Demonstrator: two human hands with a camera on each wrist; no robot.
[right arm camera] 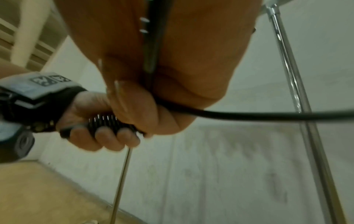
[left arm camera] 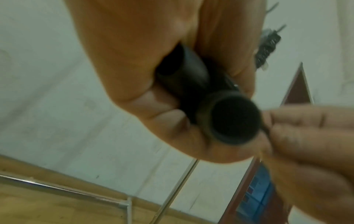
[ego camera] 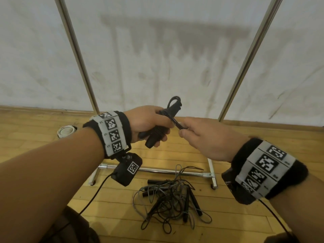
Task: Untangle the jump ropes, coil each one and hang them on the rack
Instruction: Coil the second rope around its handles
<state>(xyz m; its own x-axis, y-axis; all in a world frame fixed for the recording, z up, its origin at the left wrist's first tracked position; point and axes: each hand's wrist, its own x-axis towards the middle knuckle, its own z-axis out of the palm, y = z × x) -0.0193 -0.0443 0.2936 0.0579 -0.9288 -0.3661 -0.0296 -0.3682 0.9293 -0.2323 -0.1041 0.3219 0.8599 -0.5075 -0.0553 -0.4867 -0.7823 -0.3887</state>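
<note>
rope [ego camera: 172,109], black, is held up in front of the rack [ego camera: 249,55], above the floor [ego camera: 43,130]. left hand [ego camera: 149,122] is curled around its two handles [ego camera: 155,135], with small loops of cord sticking out above the fist. right hand [ego camera: 203,137] pinches a short stretch of the cord [ego camera: 178,124] just beside the left fist; the right wrist view shows the cord [right arm camera: 249,116] running out between thumb and fingers.

pile [ego camera: 172,197] of tangled ropes, grey and black cords with black handles, lies on the floor below the hands, just in front of the rack's base bar [ego camera: 157,171].

floor: yellow wood boards. a round white object [ego camera: 65,131] sits on it at left, near the left upright [ego camera: 77,55]; what it is cannot be told.

rack: two chrome uprights rising from a low base frame. behind it, a white wall [ego camera: 166,50] with grey streaks and stains, and a wood skirting along its foot.
</note>
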